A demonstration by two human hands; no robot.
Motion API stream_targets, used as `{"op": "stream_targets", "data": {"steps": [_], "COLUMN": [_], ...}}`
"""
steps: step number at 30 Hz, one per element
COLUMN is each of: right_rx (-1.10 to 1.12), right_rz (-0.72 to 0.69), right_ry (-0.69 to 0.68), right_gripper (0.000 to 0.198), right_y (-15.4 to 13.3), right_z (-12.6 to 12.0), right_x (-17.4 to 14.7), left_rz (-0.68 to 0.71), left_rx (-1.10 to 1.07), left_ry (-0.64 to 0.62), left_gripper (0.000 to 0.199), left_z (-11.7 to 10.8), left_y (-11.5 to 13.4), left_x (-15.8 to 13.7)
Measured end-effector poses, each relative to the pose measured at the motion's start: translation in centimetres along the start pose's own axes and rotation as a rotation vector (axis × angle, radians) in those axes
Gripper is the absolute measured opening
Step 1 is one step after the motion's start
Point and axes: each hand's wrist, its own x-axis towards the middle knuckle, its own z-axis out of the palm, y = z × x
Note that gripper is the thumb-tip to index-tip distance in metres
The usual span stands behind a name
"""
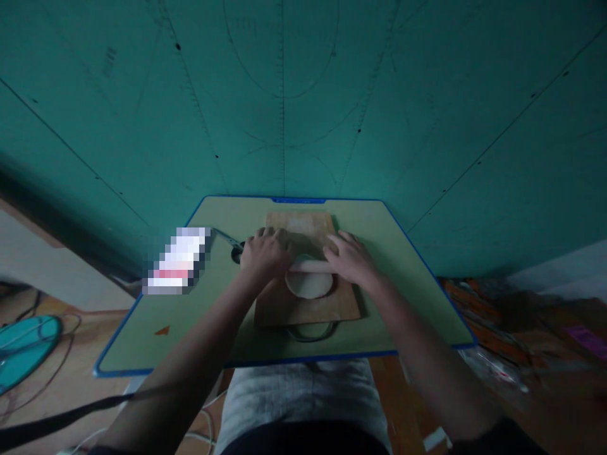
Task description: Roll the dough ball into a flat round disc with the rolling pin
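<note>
A flat round of dough [309, 287] lies on a wooden board [308, 311]. Across the dough's far part runs a pale rolling pin [312, 266]. My left hand [268, 249] is over the pin's left end, its fingers bent forward and pressing down. On the pin's right end rests my right hand [349, 254], fingers curled over it. Both pin ends are hidden beneath my hands. A pair of scissors [232, 242] lies just left of my left hand, its handle partly covered.
The board sits on a small yellow-green table [408, 303] with a blue rim, standing against a green wall [303, 126]. A blurred-out phone-like object [180, 262] and an orange scrap [162, 330] lie on its left side. A cord loop [313, 338] shows below the board.
</note>
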Motion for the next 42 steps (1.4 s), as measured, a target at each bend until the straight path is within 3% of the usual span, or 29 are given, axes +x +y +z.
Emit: {"op": "stream_targets", "data": {"steps": [3, 8, 17, 22, 27, 35, 39, 42], "right_rx": [0.018, -0.017, -0.064, -0.015, 0.071, 0.186, 0.113, 0.082], "right_rz": [0.022, -0.066, -0.032, 0.049, 0.02, -0.056, -0.025, -0.024], "right_ry": [-0.019, 0.133, 0.127, 0.133, 0.12, 0.071, 0.069, 0.065], "right_gripper": [0.038, 0.014, 0.024, 0.027, 0.021, 0.021, 0.022, 0.022], "right_y": [0.7, 1.3, 0.8, 0.4, 0.5, 0.7, 0.3, 0.0], "right_z": [0.5, 0.8, 0.0, -0.1, 0.2, 0.4, 0.0, -0.2], "right_x": [2.4, 4.9, 6.7, 5.3, 2.7, -1.4, -2.5, -2.6], "left_rz": [0.001, -0.025, -0.042, -0.081, -0.124, -0.008, -0.04, -0.003], "left_rx": [-0.049, -0.119, -0.066, -0.052, -0.044, 0.049, 0.063, 0.074], "left_ry": [0.009, 0.036, -0.02, -0.071, -0.133, 0.107, 0.133, 0.056], "left_gripper": [0.035, 0.036, 0.04, 0.045, 0.05, 0.036, 0.035, 0.038], "left_z": [0.4, 1.0, 1.2, 1.1, 0.5, 0.0, 0.4, 0.2], "left_y": [-0.6, -1.0, -0.8, -0.6, 0.0, 1.2, 1.4, 1.2], "left_x": [2.4, 5.0, 6.5, 5.0, 2.0, -3.7, -4.5, -4.4]}}
